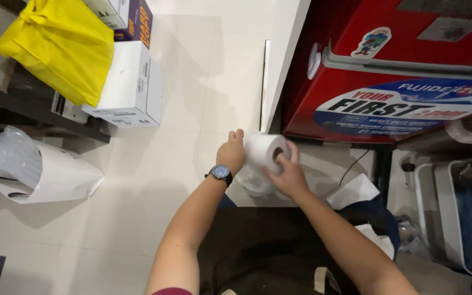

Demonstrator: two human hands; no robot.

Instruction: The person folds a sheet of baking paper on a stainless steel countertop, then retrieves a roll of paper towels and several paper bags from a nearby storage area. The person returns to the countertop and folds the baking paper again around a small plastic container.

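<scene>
From the head camera, both hands are gripping a white toilet paper roll (265, 150) above the pale tiled floor (137, 207). The left hand (231, 153) is cupping its far side, the right hand (288, 175) has fingers (292, 150) wrapped on it. Its core axis is pointing right, toward the red cabinet (400, 71).

A storeroom or back office is suggested: boxes of copy paper (129, 87) are stacked on the tiled floor (154, 180) beside a red chest cooler (356, 82) and a yellow bag (61, 46).
</scene>
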